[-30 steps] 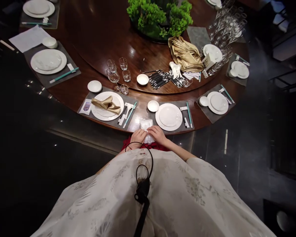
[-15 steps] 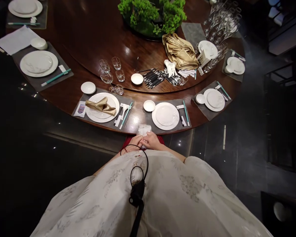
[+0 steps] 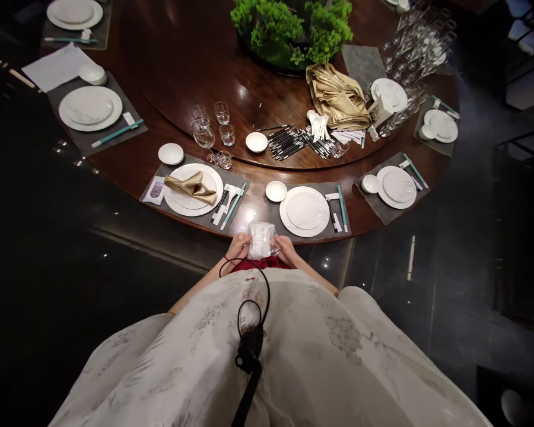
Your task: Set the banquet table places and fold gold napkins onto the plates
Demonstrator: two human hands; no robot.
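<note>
A clear plastic packet [image 3: 262, 239] with white contents is stretched between my hands at the table's front edge. My left hand [image 3: 238, 245] pinches its left side, and my right hand [image 3: 286, 249] pinches its right side. What lies inside the packet is too small to make out. Just beyond, to the right, a white plate stack [image 3: 304, 207] rests on a grey placemat, with a small white bowl [image 3: 276, 191] at its upper left. On the left setting, a folded gold napkin [image 3: 190, 188] lies across the plates, beside a small printed packet [image 3: 155, 191].
Several glasses [image 3: 203, 135] cluster behind the left setting. Black chopsticks [image 3: 289, 142], white spoons [image 3: 319, 124] and a pile of gold napkins [image 3: 338, 98] lie on the raised turntable near a green plant [image 3: 276, 26]. Many stemmed glasses [image 3: 420, 47] stand at far right.
My hands have moved apart, from close together over the packet to its two sides, so more of it shows. The view has shifted slightly, moving the table rightward in the picture.
</note>
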